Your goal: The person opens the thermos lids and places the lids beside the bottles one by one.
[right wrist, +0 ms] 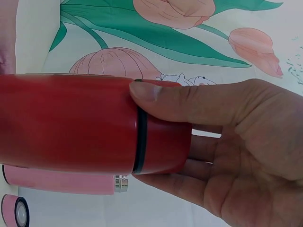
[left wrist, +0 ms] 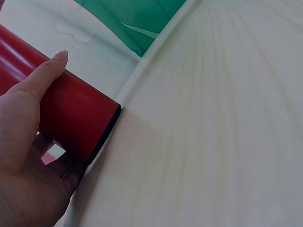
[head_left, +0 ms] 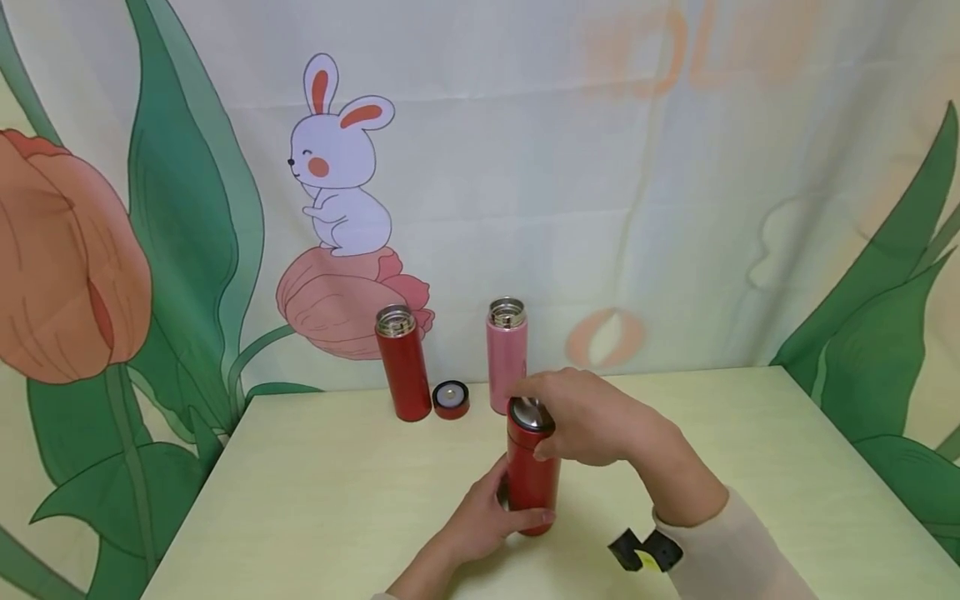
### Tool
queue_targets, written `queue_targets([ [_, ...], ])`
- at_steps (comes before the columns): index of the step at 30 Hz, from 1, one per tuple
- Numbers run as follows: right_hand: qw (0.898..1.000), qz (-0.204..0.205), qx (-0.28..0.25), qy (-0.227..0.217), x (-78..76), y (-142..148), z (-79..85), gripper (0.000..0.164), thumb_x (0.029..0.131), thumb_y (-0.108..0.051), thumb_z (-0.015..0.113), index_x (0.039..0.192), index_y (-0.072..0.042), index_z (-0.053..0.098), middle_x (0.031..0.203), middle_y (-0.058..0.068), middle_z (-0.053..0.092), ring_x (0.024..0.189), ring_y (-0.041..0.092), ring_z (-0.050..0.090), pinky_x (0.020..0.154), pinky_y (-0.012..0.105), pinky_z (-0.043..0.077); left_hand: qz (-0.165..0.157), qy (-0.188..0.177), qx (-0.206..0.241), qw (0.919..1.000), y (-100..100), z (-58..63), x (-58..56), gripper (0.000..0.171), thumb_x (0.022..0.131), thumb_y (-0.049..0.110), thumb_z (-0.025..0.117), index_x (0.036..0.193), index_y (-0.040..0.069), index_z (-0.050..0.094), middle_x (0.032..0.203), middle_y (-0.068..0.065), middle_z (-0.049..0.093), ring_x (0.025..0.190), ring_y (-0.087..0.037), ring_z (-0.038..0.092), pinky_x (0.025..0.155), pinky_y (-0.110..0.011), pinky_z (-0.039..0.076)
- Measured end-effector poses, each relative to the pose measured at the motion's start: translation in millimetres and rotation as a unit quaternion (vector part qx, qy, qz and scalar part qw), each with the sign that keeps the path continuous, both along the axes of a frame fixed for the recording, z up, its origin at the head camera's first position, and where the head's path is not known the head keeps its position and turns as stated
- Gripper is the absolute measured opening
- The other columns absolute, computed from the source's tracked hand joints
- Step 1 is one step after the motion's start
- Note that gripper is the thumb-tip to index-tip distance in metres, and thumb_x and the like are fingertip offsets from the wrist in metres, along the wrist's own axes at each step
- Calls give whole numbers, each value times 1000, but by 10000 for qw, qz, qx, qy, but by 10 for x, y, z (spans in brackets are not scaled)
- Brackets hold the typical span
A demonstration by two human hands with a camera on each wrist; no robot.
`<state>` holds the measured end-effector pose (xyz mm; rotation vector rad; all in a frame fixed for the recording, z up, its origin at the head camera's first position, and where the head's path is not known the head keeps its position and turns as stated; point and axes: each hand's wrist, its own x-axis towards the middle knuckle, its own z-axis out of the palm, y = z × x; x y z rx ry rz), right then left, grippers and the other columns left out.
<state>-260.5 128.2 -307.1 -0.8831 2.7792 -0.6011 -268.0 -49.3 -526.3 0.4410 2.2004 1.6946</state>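
Observation:
A red thermos bottle stands upright on the table, between both hands. Low on its body, my left hand grips it; the left wrist view shows the thumb lying across the red side and fingers behind near the dark base. My right hand holds the lid from above. In the right wrist view its thumb lies over the dark ring between lid and body, other fingers on the far side. The lid sits on the bottle.
Behind stands a second red bottle, lidless, with an upturned red lid beside it. A lidless pink bottle stands behind the right hand. A pink lid shows in the right wrist view. A printed curtain hangs along the table's back edge.

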Motion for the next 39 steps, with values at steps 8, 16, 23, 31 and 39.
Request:
queue_targets([
  [8, 9994, -23, -74, -349, -17, 12, 14, 52, 81, 1, 85, 128, -13, 65, 115, 0, 71, 108, 21, 68, 92, 42, 60, 16, 96, -69, 9999, -7, -7, 20, 77, 88, 45, 82, 152, 43, 40, 142, 9, 60, 135, -22, 54, 115, -55, 44],
  [16, 9992, 69, -171, -347, -11, 53, -19, 59, 81, 1, 84, 135, -15, 64, 120, -1, 71, 111, 20, 68, 96, 41, 58, 62, 107, -164, 9998, -7, -18, 58, 80, 86, 46, 83, 153, 40, 41, 142, 9, 61, 136, -21, 54, 117, -54, 42],
  [23, 9994, 121, -162, -286, -41, 59, -5, 58, 81, 0, 84, 134, -15, 64, 119, -2, 71, 110, 19, 68, 95, 40, 58, 13, 144, -64, 9999, -3, -6, 30, 77, 87, 45, 83, 152, 45, 40, 141, 11, 60, 135, -20, 54, 116, -53, 43],
  [31, 9990, 326, -264, -150, -68, 61, -38, 55, 81, -7, 84, 132, -16, 63, 117, -3, 69, 106, 16, 66, 92, 37, 57, 61, 68, -78, 9999, -31, 3, 19, 79, 87, 46, 82, 152, 46, 39, 142, 12, 59, 136, -20, 53, 117, -54, 42],
  [39, 9994, 33, 37, 338, -53, 33, -45, 61, 84, -48, 85, 133, -18, 62, 111, -6, 64, 103, 12, 62, 87, 34, 56, -64, 89, 48, 9999, -22, 8, 12, 81, 88, 44, 82, 154, 50, 34, 143, 11, 57, 135, -20, 54, 115, -50, 45],
])
